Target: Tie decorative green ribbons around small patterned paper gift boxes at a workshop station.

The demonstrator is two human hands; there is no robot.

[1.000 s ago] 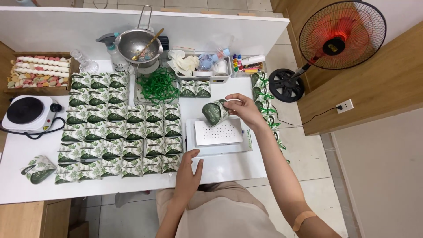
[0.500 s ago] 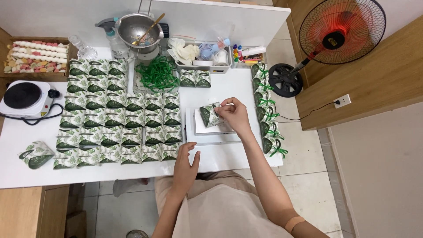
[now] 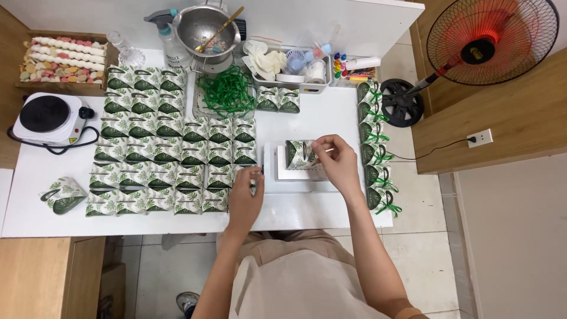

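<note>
The right hand (image 3: 338, 158) pinched one end of a small green-and-white leaf-print favour box (image 3: 300, 153) between thumb and fingertips, the box lying on its side on a white scale-like platform (image 3: 295, 174) directly under the grip. The left hand (image 3: 247, 195) rested to the left of that grip, near the table's front edge, its fingers pressed together around a small dark object too small to identify, just beside the platform's left edge. Further left of the grip, rows of matching folded boxes (image 3: 171, 156) covered the white table (image 3: 147, 221), and one opened box (image 3: 62, 195) lay apart at the far left. To the right of the grip, a column of finished boxes tied with green ribbon (image 3: 373, 147) ran along the table's edge. Beyond the grip, a heap of green ribbon (image 3: 227, 91) sat near a metal bowl with a spoon (image 3: 207, 26), a spray bottle (image 3: 168, 35) and a tray of small supplies (image 3: 295, 65). A single-burner hotplate (image 3: 44, 115) and a wooden tray of pastel sweets (image 3: 59, 59) stood well apart at the far left, and a floor fan (image 3: 490, 35) stood off the table to the right
</note>
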